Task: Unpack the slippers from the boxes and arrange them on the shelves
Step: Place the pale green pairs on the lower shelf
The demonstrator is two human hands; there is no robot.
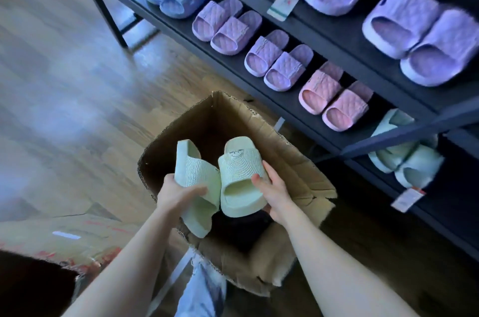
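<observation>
Green pair, held over the cardboard box [293, 161]: left slipper [197, 182] on edge, grasped by left hand [178, 192]; right slipper [241, 176] sole-down, grasped by right hand [274, 195]; toes point away; shelf [178, 23] lies forward-right, nearer the right hand.

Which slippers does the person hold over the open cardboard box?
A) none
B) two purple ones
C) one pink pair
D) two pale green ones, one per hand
D: the left hand grips one green slipper, the right hand grips the second green slipper, both above the cardboard box.
</observation>
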